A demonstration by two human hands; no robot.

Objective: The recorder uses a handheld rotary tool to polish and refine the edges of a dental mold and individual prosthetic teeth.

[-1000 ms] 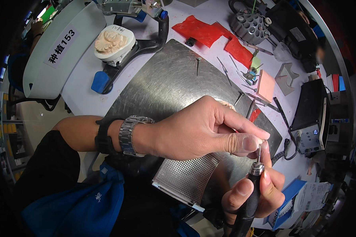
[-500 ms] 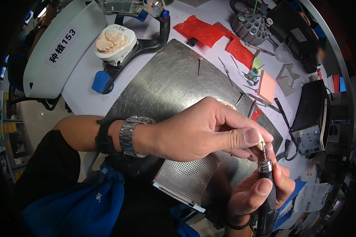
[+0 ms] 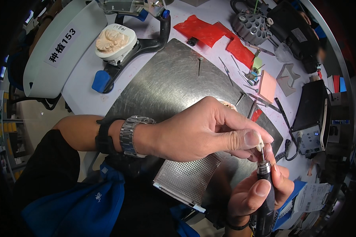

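Between the thumb and fingers of my left hand (image 3: 209, 132) is a small cream-white dental crown (image 3: 260, 144), mostly covered by the fingertips. My right hand (image 3: 261, 189) is wrapped round a black rotary handpiece (image 3: 266, 201) held upright, its metal collar at the top. The thin bur (image 3: 262, 153) in the handpiece points up and meets the crown's lower side. Both hands are close together over the right edge of a metal plate (image 3: 158, 79). Behind my left hand, part of a dental cast (image 3: 228, 104) shows.
A plaster dental model (image 3: 111, 40) sits on an articulator (image 3: 146, 45) at the back left. Loose burs, a pink block (image 3: 267, 87) and red wax sheets (image 3: 199, 31) lie back right, near a bur holder (image 3: 251, 27). A perforated metal tray (image 3: 188, 177) is below my left hand. The control box (image 3: 310, 138) stands at right.
The handpiece and my right hand have shifted very slightly to the left and tilted a little. The crown has turned slightly in my left fingertips.
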